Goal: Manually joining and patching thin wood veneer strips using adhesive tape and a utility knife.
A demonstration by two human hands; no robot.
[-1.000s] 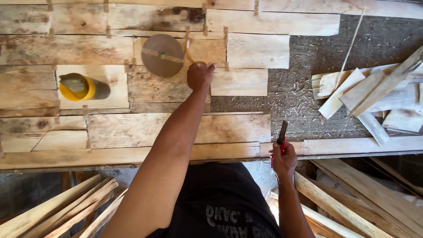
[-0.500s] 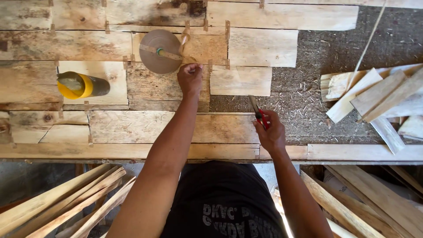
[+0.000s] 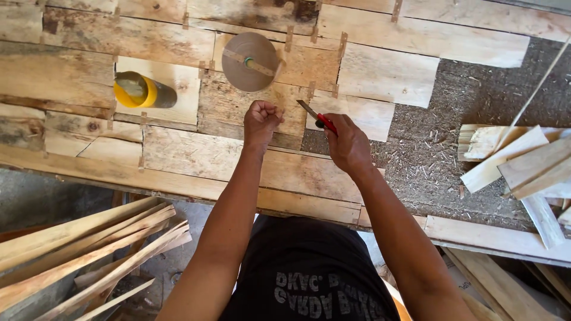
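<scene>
The left hand (image 3: 260, 120) is closed in a loose fist, pinching the end of a strip of brown tape (image 3: 279, 89) that runs up toward one o'clock to the tape roll (image 3: 250, 61), which lies flat on the veneer sheets (image 3: 178, 154). The right hand (image 3: 347, 142), at three o'clock of the left and near it, is shut around a red-handled knife (image 3: 317, 117); the blade points toward ten o'clock, its tip just beside the strip, though contact cannot be told. The roll sits at twelve o'clock of both hands, just above the left fist. A yellow-ended bottle (image 3: 141, 91) lies on its side at nine o'clock of the roll, well apart from it. Short tape pieces bridge the seams between sheets. At four o'clock of the right hand, loose boards (image 3: 517, 160) are stacked over sawdust; at seven o'clock of the left arm, thin wood strips (image 3: 89, 249) lie in a bundle.
</scene>
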